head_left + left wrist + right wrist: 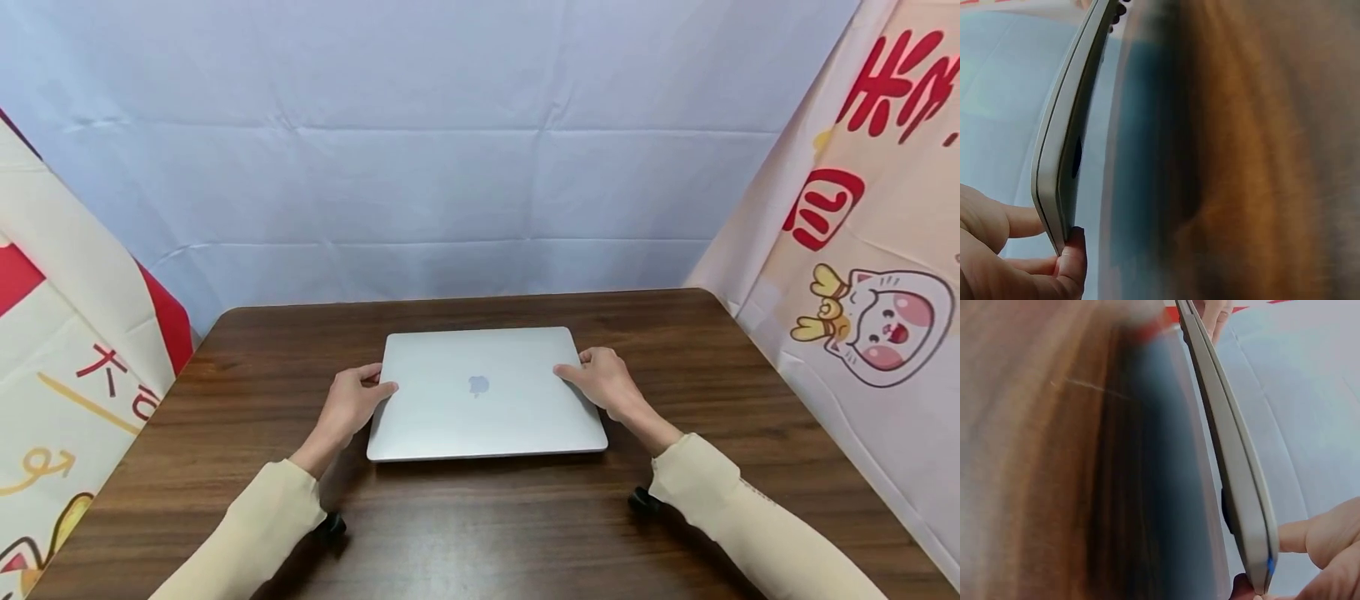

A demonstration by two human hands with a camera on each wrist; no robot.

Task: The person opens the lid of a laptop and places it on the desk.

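A closed silver laptop [487, 425], a pale apple mark on its lid, lies flat in the middle of the head view. My left hand [349, 406] grips its left side, thumb on the lid and fingers at the edge and underside. On the opposite side my right hand [606, 385] holds it the same way. Both wrist views show the laptop [1049, 165] edge-on, with a thin seam between lid and base and a dark foot [1077, 156] beneath. A gap separates its underside from the tabletop there, so it is raised. Most fingertips are hidden under it.
The brown wood-grain table [465, 533] extends on all sides of the laptop. Behind it hangs a pale blue-white cloth [420, 183]. Printed cloths with red lettering and cartoon cats hang at the right [862, 250] and the left.
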